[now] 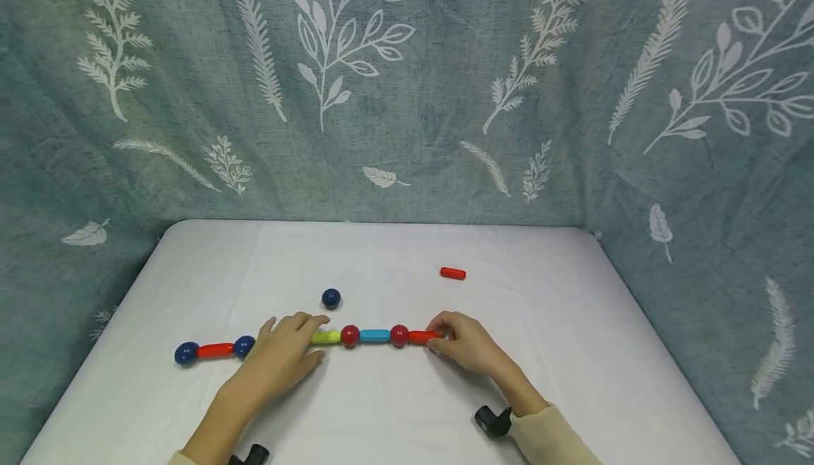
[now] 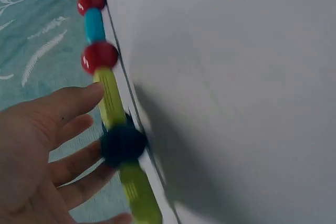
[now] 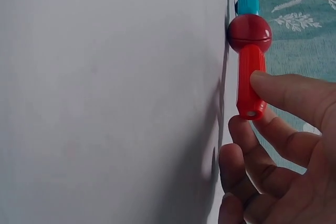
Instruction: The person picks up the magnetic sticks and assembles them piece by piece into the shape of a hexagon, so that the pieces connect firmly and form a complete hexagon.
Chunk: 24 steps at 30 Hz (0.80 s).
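A chain of magnetic rods and balls lies across the white table. My right hand [image 1: 467, 341] pinches the red magnetic rod [image 3: 251, 80] at its right end between thumb and fingers. That rod joins a dark red ball [image 1: 399, 336], then a light blue rod [image 1: 375, 336] and another dark red ball [image 1: 350, 336]. My left hand [image 1: 286, 352] spreads over a yellow-green rod [image 2: 111, 98], thumb and index apart on either side of it. Beside its fingers are a dark blue ball [image 2: 123, 144] and a second yellow-green rod [image 2: 140, 195], both hidden in the head view.
Left of my left hand, the chain shows a dark blue ball [image 1: 244, 347], a red rod [image 1: 215, 350] and an end ball [image 1: 186, 354]. A loose dark blue ball [image 1: 331, 299] and loose red rod [image 1: 453, 273] lie farther back. A patterned green curtain [image 1: 420, 97] hangs behind the table [image 1: 572, 295].
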Motion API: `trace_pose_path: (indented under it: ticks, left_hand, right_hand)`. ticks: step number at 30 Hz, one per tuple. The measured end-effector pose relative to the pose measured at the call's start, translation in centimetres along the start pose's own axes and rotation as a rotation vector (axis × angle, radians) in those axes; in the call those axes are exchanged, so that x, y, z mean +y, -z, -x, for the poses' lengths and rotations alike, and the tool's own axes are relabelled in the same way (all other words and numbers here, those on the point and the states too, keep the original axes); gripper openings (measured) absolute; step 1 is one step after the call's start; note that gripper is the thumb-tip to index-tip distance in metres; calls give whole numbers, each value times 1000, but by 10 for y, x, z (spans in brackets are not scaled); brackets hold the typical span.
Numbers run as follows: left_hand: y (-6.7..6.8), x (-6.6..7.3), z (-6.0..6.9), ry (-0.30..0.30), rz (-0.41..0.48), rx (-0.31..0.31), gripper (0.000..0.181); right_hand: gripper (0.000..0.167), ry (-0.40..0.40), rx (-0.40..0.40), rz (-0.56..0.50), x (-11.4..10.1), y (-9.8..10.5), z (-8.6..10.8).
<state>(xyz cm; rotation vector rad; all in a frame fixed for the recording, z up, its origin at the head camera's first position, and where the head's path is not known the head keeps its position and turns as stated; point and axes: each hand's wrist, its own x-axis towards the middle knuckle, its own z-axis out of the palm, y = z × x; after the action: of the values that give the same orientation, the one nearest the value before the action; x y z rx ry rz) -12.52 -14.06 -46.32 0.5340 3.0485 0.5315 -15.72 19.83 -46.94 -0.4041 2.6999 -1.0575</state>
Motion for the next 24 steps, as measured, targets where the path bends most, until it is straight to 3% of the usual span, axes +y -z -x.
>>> trace_pose_path:
  ticks: [6, 11, 16, 24]
  left_hand:
    - [19, -39, 35, 30, -79, 59, 53]
    - [26, -62, 50, 62, -93, 47, 41]
    - [27, -66, 49, 39, -80, 21, 30]
    - [27, -55, 38, 74, -58, -30, 26]
  right_hand:
    - [14, -44, 17, -3, 7, 8, -1]
    - [15, -74, 41, 5, 17, 16, 1]
    - [15, -98, 62, 6, 26, 20, 1]
    - [15, -129, 86, -18, 33, 23, -2]
